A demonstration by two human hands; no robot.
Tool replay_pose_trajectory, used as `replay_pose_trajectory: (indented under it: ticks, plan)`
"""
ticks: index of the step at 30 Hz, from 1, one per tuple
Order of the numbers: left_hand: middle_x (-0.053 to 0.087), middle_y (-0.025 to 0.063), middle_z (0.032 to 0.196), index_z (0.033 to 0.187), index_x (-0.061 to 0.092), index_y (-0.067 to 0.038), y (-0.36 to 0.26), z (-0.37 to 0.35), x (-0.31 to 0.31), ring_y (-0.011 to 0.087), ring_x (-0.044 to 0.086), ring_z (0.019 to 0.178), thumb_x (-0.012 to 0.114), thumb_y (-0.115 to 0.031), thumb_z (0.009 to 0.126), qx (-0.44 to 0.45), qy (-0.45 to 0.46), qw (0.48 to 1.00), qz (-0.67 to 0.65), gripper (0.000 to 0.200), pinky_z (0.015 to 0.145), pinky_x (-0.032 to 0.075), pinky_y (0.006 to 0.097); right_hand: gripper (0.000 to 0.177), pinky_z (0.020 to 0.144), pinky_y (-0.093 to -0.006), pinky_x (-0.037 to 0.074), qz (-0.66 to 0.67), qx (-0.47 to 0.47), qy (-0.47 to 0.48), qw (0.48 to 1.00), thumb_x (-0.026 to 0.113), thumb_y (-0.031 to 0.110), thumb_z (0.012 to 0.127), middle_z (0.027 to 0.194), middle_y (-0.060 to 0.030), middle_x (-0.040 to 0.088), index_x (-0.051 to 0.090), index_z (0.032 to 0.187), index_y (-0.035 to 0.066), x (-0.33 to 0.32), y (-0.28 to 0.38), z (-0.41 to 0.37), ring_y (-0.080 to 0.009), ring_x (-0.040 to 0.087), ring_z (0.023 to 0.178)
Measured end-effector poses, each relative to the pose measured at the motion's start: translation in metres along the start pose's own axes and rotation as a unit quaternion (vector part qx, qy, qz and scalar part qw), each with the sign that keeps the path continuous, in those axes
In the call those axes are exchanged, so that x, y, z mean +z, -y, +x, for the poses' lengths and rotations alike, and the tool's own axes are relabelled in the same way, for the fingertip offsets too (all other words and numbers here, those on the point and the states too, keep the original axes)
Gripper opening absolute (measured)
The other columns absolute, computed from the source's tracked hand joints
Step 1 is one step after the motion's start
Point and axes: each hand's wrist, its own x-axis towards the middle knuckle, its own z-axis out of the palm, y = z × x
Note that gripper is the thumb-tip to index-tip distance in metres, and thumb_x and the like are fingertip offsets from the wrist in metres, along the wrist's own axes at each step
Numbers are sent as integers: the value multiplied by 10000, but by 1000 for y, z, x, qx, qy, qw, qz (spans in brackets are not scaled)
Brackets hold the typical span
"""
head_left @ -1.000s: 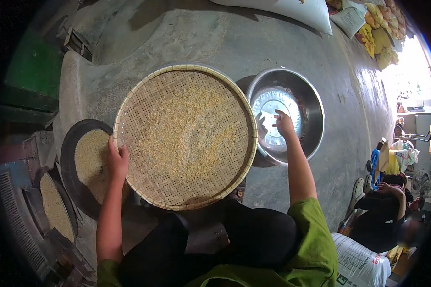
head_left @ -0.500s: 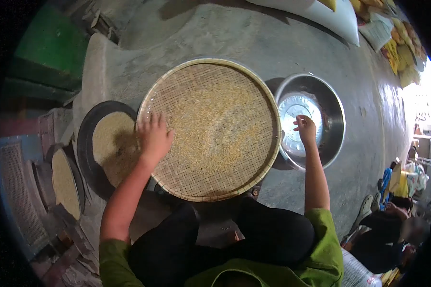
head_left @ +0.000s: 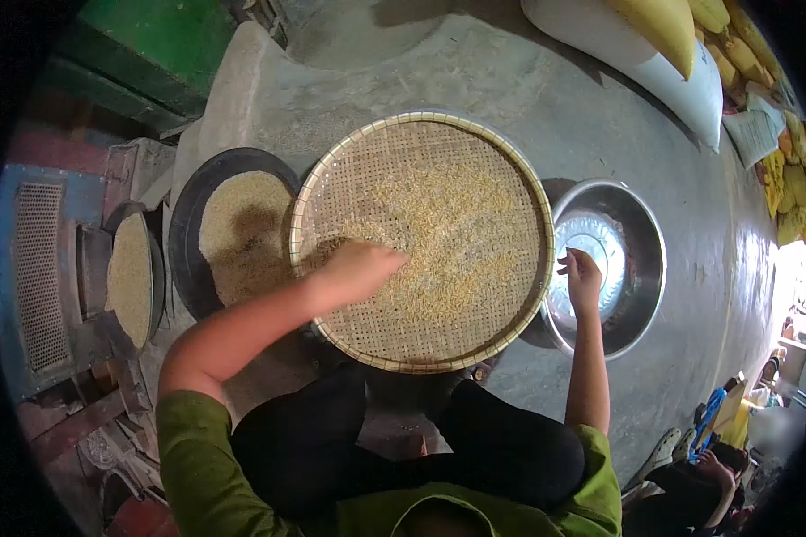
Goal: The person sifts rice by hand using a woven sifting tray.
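A round woven bamboo winnowing tray (head_left: 358,170) lies in front of my knees, with yellowish grain (head_left: 448,233) spread thinly over its middle. Over the tray's left half, my left hand (head_left: 358,268) rests low among the grains, its fingers curled and pointing right; whatever they hold is hidden. To the right stands a wide metal basin (head_left: 651,259). My right hand (head_left: 585,279) hovers above the basin's left side with fingers bent together in a pinch, and anything between them is too small to make out.
Left of the tray sits a black pan (head_left: 186,242) of pale grain, with a second grain-filled pan (head_left: 130,277) beyond it. White sacks (head_left: 636,67) lie at upper right. Another person (head_left: 689,501) sits at lower right. A green box (head_left: 152,54) stands at upper left.
My left hand has moved right from the tray's left rim onto the grain, and its spread fingers have curled. My right hand stays over the basin. The view has shifted slightly.
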Motion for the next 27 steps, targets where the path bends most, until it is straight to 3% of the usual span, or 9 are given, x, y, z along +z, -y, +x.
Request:
replay_pose_trajectory:
  ticks: [5,6,9,10,12,14,18,27]
  plan:
    - [608,170,910,1014,594,-59,58,17,-19,336,582,846,527,-90,808,-65,-172,978,-101,219,733,456,421,199,619,-255,507,60,4,-14,998,497,74,891,824,-132,623,567,999,-78,4,13,-1,-154,607,721]
    - [607,169,904,980,596,-50,78,27,-18,336,581,837,533,-73,795,-66,-190,975,-91,196,716,456,413,243,686,-267,491,61,21,0,998,498,113,897,887,-117,623,545,1056,-65,4,22,-3,-151,599,781]
    - [603,160,867,897,581,-29,125,53,-7,322,578,808,561,-57,760,-124,-162,976,-83,141,682,450,396,299,753,-283,462,74,33,-39,996,485,156,908,964,-99,611,508,1133,-41,18,45,-11,-152,586,852]
    - [603,160,867,897,581,-29,125,53,-8,322,578,808,561,-57,760,-127,-164,975,-82,141,682,450,396,364,808,-302,436,71,41,-24,996,481,195,912,1070,-107,574,456,1208,-14,21,48,-12,-171,549,964]
    - [593,134,814,813,554,-20,125,56,-8,300,572,767,608,-70,725,-153,-200,962,-101,114,654,444,384,381,819,-307,433,54,14,-26,998,488,201,908,1112,-122,549,442,1224,-8,32,53,-15,-184,529,1006]
    - [584,119,791,800,552,-29,123,53,-11,290,569,759,620,-72,718,-122,-202,963,-129,115,649,442,381,441,856,-330,420,30,-4,-20,999,509,218,897,1207,-154,485,395,1266,6,38,56,-16,-219,470,1107]
    - [556,79,769,786,544,-54,126,48,-18,265,558,760,643,-89,714,-61,-161,976,-132,127,651,439,367,460,856,-340,424,16,-18,-36,999,515,214,893,1209,-159,485,374,1282,12,45,52,-15,-230,473,1113]
    - [554,66,821,799,542,-66,118,50,-18,267,548,820,644,-112,731,-87,-147,981,-93,131,696,435,379,478,838,-357,437,-10,-34,-44,998,549,174,873,1212,-177,484,369,1288,20,47,50,-15,-244,479,1117]
